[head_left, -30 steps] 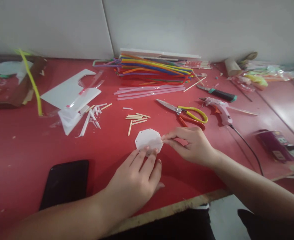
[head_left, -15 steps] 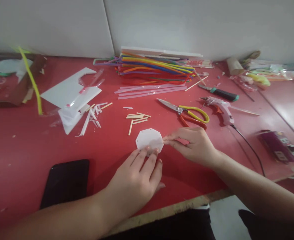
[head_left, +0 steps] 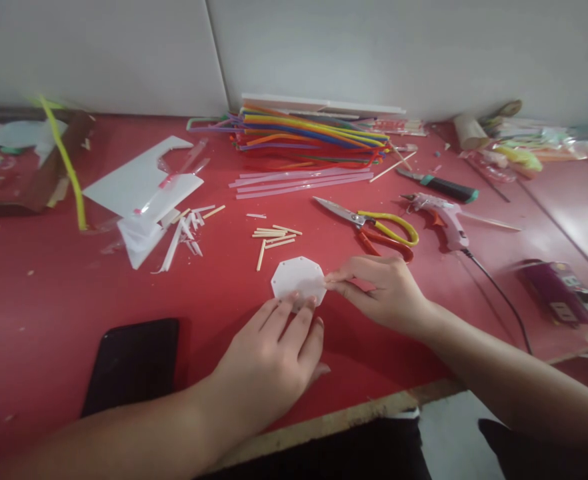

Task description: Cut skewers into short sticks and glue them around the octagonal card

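Observation:
A small white octagon piece (head_left: 297, 278) lies flat on the red table (head_left: 59, 293). My left hand (head_left: 274, 357) rests on the table with its fingers stretched out, the fingertips pressing the octagon's near edge. My right hand (head_left: 379, 290) pinches thumb and forefinger at the octagon's right edge; what sits in the pinch is too small to make out. Several short wooden sticks (head_left: 274, 237) lie just beyond the octagon.
Yellow-and-red scissors (head_left: 374, 227), a pink glue gun (head_left: 444, 217) with its cord, a cutter knife (head_left: 441, 187), a stack of coloured straws (head_left: 314, 137), white sheet scraps (head_left: 144, 187), a black phone (head_left: 131, 363) and a purple box (head_left: 557, 290) surround my hands.

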Motion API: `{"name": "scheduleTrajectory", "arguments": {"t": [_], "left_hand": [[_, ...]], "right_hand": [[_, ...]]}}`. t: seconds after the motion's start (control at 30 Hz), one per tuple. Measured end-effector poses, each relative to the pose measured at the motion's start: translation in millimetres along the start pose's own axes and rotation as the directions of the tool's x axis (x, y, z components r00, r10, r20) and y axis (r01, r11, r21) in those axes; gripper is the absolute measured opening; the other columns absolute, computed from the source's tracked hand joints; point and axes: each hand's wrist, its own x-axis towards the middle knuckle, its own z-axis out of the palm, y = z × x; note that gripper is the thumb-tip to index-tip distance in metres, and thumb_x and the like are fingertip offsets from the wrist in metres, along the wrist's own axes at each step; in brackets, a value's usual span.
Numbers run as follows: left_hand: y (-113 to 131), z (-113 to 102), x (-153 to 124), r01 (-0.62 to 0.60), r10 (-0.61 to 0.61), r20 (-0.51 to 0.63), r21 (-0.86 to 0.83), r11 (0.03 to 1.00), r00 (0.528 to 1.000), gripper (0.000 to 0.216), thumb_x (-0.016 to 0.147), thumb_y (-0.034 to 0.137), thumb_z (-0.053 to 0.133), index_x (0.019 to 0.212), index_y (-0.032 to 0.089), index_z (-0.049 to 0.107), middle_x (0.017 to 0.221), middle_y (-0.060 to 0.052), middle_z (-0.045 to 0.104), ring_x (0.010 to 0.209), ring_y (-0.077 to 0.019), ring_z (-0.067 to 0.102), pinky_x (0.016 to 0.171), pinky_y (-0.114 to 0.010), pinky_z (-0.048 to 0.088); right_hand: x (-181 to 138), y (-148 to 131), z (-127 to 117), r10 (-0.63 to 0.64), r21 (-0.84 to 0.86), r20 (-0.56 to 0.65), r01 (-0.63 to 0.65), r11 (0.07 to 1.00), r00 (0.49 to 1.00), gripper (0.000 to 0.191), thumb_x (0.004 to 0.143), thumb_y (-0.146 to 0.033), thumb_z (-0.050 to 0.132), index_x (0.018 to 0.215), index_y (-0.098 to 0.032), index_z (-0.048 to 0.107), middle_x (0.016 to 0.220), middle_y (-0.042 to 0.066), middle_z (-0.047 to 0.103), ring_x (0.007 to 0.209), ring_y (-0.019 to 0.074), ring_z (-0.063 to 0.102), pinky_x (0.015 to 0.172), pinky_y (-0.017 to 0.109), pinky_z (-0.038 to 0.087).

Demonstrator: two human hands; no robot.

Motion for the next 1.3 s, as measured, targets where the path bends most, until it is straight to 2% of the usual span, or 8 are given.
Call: {"name": "scheduleTrajectory", "arguments": {"t": [0.23,0.43,0.9,1.0,1.17,1.3], "left_hand": [[-0.1,2.0,0.3,-0.008,0.008,-0.013,0.002,1.000,1.000,0.034,0.093,0.036,0.055,0.106,0.009,0.071,0.116,-0.019,0.070,0.106,-0.0356,0.067,0.087,-0.048,0.058],[-0.8,1.0,-0.6,-0.004,0.004,-0.011,-0.001,1.000,1.000,0.035,0.093,0.037,0.055,0.106,0.009,0.071,0.117,-0.019,0.069,0.107,-0.0359,0.067,0.087,-0.047,0.058],[-1.1,-0.1,-0.8,-0.004,0.004,0.005,-0.010,1.000,1.000,0.034,0.091,0.038,0.059,0.107,0.009,0.070,0.119,-0.020,0.068,0.106,-0.0351,0.067,0.088,-0.047,0.055],[-0.9,-0.7,-0.2,0.004,-0.004,0.013,-0.014,1.000,1.000,0.035,0.091,0.038,0.059,0.108,0.009,0.069,0.120,-0.019,0.068,0.107,-0.0347,0.067,0.089,-0.047,0.055],[-1.8,-0.7,-0.4,-0.002,0.002,0.022,-0.021,1.000,1.000,0.035,0.090,0.037,0.060,0.109,0.009,0.069,0.121,-0.019,0.067,0.108,-0.0347,0.066,0.089,-0.047,0.055],[-2.8,0.1,-0.2,-0.003,0.004,0.018,-0.030,1.000,1.000,0.036,0.091,0.038,0.060,0.110,0.009,0.068,0.120,-0.019,0.068,0.108,-0.0348,0.066,0.090,-0.047,0.054]], "right_hand": [[-1.4,-0.8,-0.2,0.042,-0.002,-0.015,-0.042,0.999,0.999,0.007,0.086,-0.016,0.065,0.084,-0.021,0.070,0.081,0.001,0.076,0.073,0.0137,0.072,0.067,0.021,0.055],[-2.5,-1.5,1.3,0.001,-0.037,-0.048,-0.003,0.999,0.999,0.016,0.085,-0.010,0.063,0.091,-0.021,0.072,0.086,0.001,0.078,0.076,0.0132,0.074,0.069,0.020,0.057],[-1.0,2.0,5.1,0.005,-0.082,-0.036,-0.007,0.997,0.999,0.007,0.085,-0.021,0.066,0.078,-0.021,0.065,0.072,0.000,0.072,0.066,0.0130,0.068,0.060,0.022,0.052],[-0.6,2.0,4.1,0.016,-0.054,-0.010,-0.017,0.998,1.000,0.003,0.086,-0.019,0.065,0.085,-0.020,0.067,0.078,0.000,0.073,0.070,0.0127,0.069,0.065,0.021,0.053],[1.8,5.0,-6.9,-0.001,0.032,0.106,-0.003,0.999,0.994,0.024,0.088,-0.018,0.064,0.112,-0.021,0.066,0.101,0.004,0.074,0.092,0.0153,0.070,0.083,0.026,0.055],[3.8,10.0,-13.1,-0.114,0.012,0.117,0.113,0.994,0.987,0.023,0.092,-0.013,0.055,0.107,-0.023,0.070,0.099,0.003,0.075,0.094,0.0151,0.070,0.085,0.028,0.056]]}}
